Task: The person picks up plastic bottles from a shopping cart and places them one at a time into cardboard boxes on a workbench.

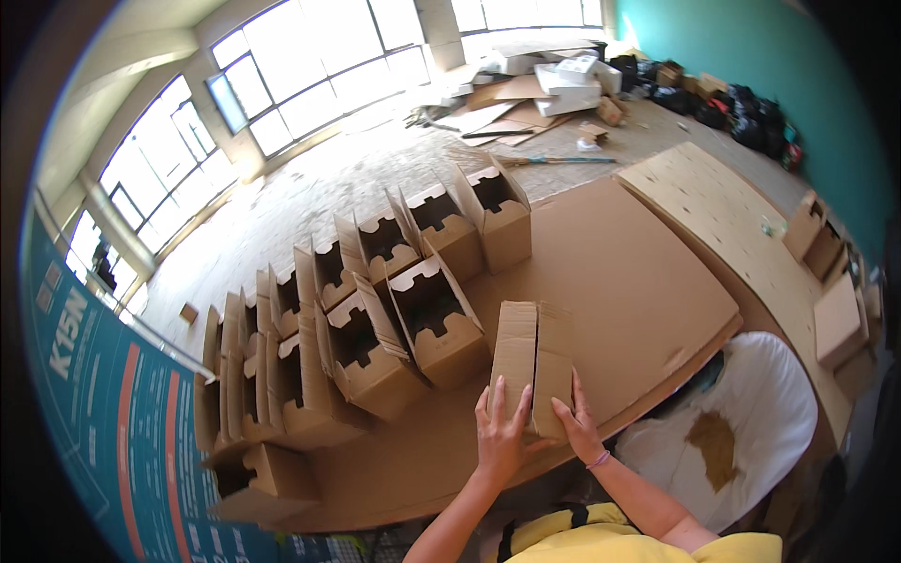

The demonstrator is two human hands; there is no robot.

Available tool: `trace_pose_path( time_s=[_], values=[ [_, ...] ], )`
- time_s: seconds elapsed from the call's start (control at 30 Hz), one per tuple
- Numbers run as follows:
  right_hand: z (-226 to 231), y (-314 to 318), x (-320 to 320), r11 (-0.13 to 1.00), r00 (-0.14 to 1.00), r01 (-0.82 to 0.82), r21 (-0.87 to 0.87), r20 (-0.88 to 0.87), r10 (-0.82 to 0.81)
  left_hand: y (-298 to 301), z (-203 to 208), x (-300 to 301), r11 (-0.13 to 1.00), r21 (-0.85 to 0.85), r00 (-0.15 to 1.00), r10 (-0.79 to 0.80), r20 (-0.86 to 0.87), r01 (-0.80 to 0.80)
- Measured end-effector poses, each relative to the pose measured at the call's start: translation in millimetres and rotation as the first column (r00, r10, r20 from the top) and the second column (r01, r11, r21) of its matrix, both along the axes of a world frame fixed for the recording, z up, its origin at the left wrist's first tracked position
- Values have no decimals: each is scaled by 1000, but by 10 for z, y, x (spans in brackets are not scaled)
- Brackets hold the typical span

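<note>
A small brown cardboard box (552,357) is between my hands near the front edge of the cardboard-topped work surface (610,272). Its top flaps lie nearly closed, with a dark gap running between them. My left hand (502,436) presses on the box's near left side, fingers spread over the flap. On the near right side, my right hand (579,420) grips it with thumb and fingers; a thin band circles that wrist. To the left stand rows of open cardboard boxes (449,340) with raised flaps and notched inner edges. Their dark insides are hard to make out.
A stained white padded seat (762,413) sits at the right front. Beyond it lies a plywood sheet (713,220), with more cardboard boxes (838,319) at far right. A teal printed panel (103,403) rises at left. Scrap cardboard and foam (554,89) pile up at the back.
</note>
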State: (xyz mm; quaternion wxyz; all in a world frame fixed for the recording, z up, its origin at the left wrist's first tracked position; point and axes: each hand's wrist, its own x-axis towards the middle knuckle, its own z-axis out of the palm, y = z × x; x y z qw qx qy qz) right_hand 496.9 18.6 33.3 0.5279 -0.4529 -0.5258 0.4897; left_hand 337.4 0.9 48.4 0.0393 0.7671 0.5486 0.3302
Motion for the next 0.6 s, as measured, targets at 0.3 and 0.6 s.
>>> trace_pose_path(
  time_s=[0.3,0.6],
  values=[
    [-173,1448,456,982,968,-184,49,185,172,793,-248,812,922,187,932,356,-66,-339],
    [-88,2014,89,984,785,-170,47,610,106,1613,-482,663,798,325,806,573,-149,-508]
  ],
)
